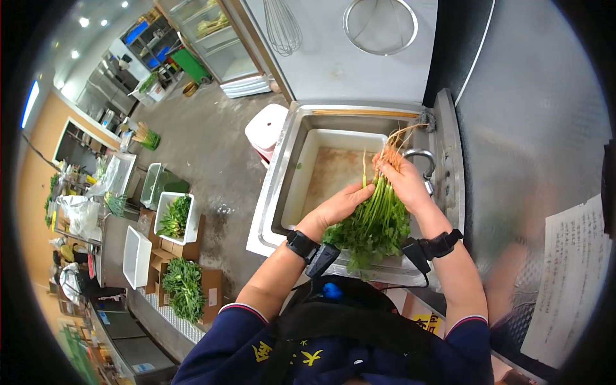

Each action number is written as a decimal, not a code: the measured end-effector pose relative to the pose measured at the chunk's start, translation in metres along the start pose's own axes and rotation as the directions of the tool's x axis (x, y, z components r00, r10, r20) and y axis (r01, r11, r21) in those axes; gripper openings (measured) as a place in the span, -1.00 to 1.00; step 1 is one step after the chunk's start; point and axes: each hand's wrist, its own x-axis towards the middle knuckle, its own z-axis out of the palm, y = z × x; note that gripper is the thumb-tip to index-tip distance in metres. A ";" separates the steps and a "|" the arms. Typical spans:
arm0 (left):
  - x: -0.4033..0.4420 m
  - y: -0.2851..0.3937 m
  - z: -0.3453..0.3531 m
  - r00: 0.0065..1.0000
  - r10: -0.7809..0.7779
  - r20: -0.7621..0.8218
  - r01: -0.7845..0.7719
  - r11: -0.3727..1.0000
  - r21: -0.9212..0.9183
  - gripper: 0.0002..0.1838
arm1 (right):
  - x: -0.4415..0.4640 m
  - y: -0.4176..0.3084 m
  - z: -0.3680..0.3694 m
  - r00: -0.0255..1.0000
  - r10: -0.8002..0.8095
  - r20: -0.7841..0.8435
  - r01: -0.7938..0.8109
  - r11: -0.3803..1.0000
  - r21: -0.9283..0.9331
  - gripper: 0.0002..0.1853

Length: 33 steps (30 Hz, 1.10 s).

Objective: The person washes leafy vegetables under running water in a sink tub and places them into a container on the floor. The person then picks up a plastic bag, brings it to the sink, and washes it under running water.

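Observation:
A bunch of leafy greens that looks like coriander (pixel 375 221) is held over the near edge of the sink, roots away from me and leaves towards my body. My right hand (pixel 399 178) is closed around the pale stems just below the orange-brown roots. On the other side my left hand (pixel 346 204) grips stems lower down, its thumb on top; one stem with its root stands apart above that thumb. Beyond both hands a white basin (pixel 312 163) with cloudy brownish water sits in the steel sink (pixel 290 138).
A curved tap (pixel 420 154) rises right of my right hand, beside a steel wall. A whisk (pixel 282 29) and a strainer (pixel 380 25) hang ahead. On the left floor stand a white stool (pixel 266 128), crates and boxes of greens (pixel 185 289). Another person (pixel 70 282) is far left.

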 end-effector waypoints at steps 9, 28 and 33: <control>0.018 -0.023 0.000 1.000 -0.020 -0.015 0.018 0.989 -0.145 -0.55 | 0.015 -0.001 0.017 0.993 0.113 0.029 -0.115 0.989 0.097 -0.74; 0.022 -0.031 -0.031 0.989 -0.010 0.148 0.056 0.949 -0.310 -0.53 | 0.039 0.008 0.022 0.963 0.242 0.122 -0.271 0.864 0.424 -0.72; 0.021 -0.036 -0.030 0.999 -0.001 0.049 0.023 0.889 -0.457 -0.54 | 0.039 0.003 0.021 0.976 0.164 0.141 -0.216 0.773 0.596 -0.69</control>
